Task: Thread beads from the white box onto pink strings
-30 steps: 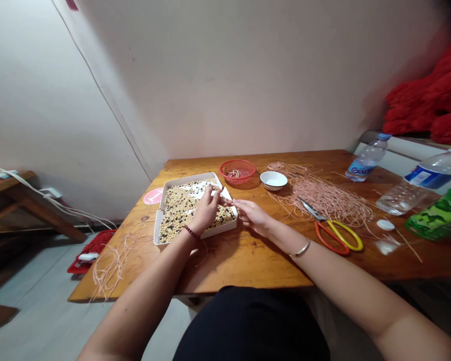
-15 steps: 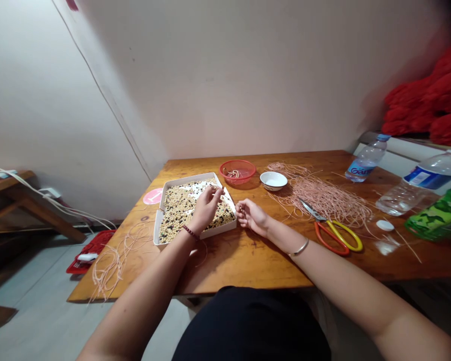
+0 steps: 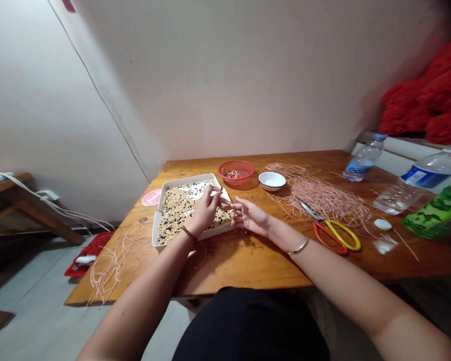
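Over the right part of a shallow white box [image 3: 158, 233] of cream and black beads [image 3: 176, 205], my left hand [image 3: 205, 209] is closed in a pinch. A thin cord seems to run from its fingertips toward my other hand; its details are too small to see. Just right of the box's edge is my right hand [image 3: 250, 217], palm turned up. Its index finger reaches to the left hand's fingertips and the other fingers curl in. What those curled fingers hold, if anything, I cannot make out.
Behind the box stand a red plastic basket [image 3: 236, 165] and a white bowl [image 3: 272, 181]. Rightward lie a heap of pink cords [image 3: 323, 200], scissors [image 3: 336, 235] and several bottles, one a water bottle [image 3: 364, 158]. Loose cords [image 3: 107, 268] lie at the table's left corner.
My right hand has shifted slightly left, and its index finger has straightened toward my left hand's fingertips. My left hand stays in nearly the same spot over the box.
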Action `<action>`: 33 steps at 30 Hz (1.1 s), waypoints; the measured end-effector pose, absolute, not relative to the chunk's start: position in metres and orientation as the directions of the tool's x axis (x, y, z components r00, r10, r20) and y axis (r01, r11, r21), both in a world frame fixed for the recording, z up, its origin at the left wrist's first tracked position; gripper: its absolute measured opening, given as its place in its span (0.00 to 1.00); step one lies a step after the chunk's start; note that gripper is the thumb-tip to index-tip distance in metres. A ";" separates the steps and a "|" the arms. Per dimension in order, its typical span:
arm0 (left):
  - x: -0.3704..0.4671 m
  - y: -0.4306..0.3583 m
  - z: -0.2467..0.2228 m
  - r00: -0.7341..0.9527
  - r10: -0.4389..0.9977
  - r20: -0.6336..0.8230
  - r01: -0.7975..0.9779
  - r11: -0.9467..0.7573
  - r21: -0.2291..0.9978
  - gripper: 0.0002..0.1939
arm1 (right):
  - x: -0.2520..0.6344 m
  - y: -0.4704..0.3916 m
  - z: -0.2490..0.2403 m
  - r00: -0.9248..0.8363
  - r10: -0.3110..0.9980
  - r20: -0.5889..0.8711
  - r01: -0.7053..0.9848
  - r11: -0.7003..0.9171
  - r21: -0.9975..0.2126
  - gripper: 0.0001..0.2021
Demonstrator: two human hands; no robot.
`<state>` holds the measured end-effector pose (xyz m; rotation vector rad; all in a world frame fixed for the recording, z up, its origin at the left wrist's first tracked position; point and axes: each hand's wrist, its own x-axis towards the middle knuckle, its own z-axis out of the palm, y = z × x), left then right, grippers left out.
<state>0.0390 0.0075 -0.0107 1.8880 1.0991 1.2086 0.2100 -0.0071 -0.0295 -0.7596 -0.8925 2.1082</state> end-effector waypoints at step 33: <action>0.043 0.003 -0.008 0.180 0.881 0.438 0.282 -0.473 0.835 0.13 | 0.209 -0.006 -0.032 -0.561 0.809 -0.174 -0.375 -0.436 -0.818 0.10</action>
